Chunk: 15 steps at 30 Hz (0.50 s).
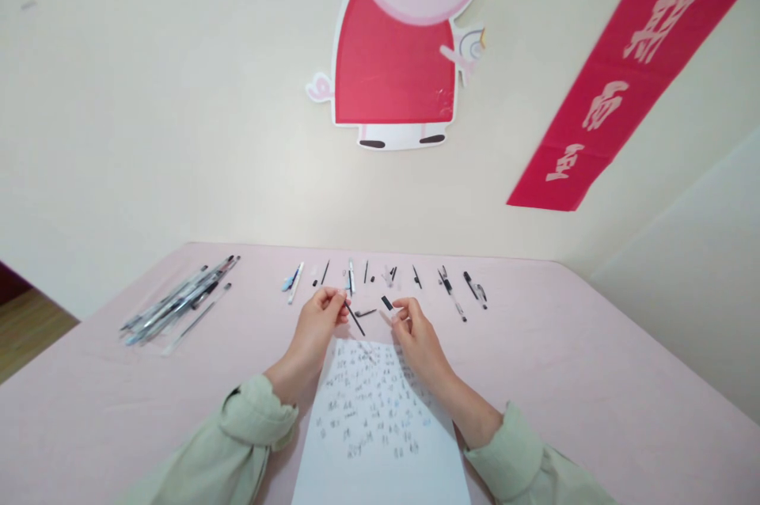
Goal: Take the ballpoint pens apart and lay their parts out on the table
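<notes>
My left hand (pixel 317 323) pinches a thin black pen refill (pixel 355 320) that slants down to the right above the top edge of a white sheet of paper (pixel 380 430) covered in handwriting. My right hand (pixel 416 335) is closed in a pinch on a small clear pen part (pixel 397 318), just right of the refill's tip. A short black cap piece (pixel 386 302) and a dark pen piece (pixel 365 313) lie on the pink table (pixel 594 378) between and beyond my hands.
A row of loose pen parts (pixel 385 279) and pens (pixel 475 289) lies along the table's far side. A bundle of several pens (pixel 178 303) rests at the far left. A cartoon pig cutout (pixel 404 38) and a red banner (pixel 629 70) hang on the wall.
</notes>
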{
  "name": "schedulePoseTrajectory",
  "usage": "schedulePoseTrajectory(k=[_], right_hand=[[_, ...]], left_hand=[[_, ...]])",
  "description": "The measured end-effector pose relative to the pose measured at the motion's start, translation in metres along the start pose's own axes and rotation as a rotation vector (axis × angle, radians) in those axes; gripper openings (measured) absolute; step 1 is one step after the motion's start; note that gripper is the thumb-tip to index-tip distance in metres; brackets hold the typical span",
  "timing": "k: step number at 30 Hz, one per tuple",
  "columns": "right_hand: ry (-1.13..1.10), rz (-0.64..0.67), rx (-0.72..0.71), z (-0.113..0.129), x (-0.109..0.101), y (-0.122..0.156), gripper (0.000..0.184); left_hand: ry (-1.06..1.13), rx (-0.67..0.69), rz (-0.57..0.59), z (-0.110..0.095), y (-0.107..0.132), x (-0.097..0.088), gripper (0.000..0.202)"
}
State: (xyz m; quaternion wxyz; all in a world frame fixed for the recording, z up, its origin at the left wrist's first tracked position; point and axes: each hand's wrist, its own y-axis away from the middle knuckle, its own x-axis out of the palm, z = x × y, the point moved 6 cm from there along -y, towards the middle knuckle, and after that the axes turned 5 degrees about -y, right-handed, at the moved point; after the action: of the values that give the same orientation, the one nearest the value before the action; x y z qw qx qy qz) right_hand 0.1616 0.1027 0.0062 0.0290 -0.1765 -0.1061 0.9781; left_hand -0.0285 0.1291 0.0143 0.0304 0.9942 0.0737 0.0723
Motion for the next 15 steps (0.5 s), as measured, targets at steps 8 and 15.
schedulePoseTrajectory(k=[8,15], right_hand=[[0.009,0.083,-0.164,0.021,0.016,0.009,0.012],[0.094,0.071,-0.111,0.011,0.018,0.006,0.006]], left_hand=[[-0.067,-0.052,0.13,0.01,0.01,0.02,0.033],[-0.184,-0.011,0.151,0.006,0.011,0.024,0.03]])
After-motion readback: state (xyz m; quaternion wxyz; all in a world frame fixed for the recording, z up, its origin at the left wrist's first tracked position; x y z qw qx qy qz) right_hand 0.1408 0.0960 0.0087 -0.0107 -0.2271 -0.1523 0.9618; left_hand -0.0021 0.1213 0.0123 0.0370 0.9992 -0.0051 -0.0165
